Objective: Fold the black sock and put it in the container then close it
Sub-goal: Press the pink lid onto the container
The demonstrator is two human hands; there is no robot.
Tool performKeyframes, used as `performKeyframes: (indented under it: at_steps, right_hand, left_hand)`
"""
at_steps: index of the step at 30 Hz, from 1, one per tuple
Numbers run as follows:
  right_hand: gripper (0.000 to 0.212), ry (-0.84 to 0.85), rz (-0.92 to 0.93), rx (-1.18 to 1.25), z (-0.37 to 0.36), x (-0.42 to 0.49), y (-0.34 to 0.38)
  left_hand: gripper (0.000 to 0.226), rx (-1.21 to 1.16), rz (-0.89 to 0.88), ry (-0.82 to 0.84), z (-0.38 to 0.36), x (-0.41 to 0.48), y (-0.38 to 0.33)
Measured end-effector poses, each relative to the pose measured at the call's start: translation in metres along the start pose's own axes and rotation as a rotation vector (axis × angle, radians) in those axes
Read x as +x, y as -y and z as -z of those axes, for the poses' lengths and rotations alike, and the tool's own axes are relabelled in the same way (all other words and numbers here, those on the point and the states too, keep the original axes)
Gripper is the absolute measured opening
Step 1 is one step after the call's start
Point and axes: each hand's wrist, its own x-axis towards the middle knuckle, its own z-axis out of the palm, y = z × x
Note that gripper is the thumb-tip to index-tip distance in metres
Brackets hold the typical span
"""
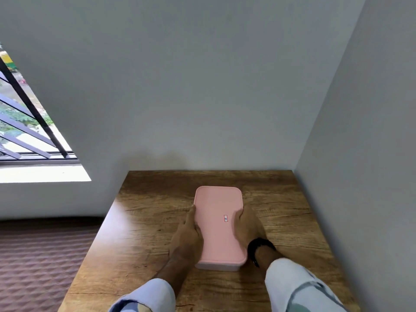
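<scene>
A rectangular container (217, 266) with a pink lid (218, 206) stands on the wooden table (146, 221), its long side running away from me. The lid lies flat on top and carries a small sticker. My left hand (188, 237) presses against the lid's left edge, fingers curled over the rim. On the opposite side, my right hand (246, 224) grips the right edge; a black band sits on that wrist. No black sock shows anywhere in view; the inside of the container is hidden by the lid.
The table fills a corner, with grey walls (202, 86) behind it and to the right. A barred window (27, 122) is at the left. A brown patterned surface (40, 255) lies left of the table, lower down.
</scene>
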Motion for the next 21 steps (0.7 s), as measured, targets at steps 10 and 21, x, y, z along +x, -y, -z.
performKeyframes:
  at_steps: [10, 21]
  right_hand:
    - [0.054, 0.006, 0.112, -0.069, -0.005, 0.039, 0.015]
    - [0.048, 0.035, 0.122, 0.035, -0.003, 0.041, 0.010]
  left_hand:
    - [0.047, 0.202, -0.089, -0.019, 0.011, 0.043, -0.006]
    - [0.064, 0.293, -0.115, 0.031, -0.001, 0.066, -0.001]
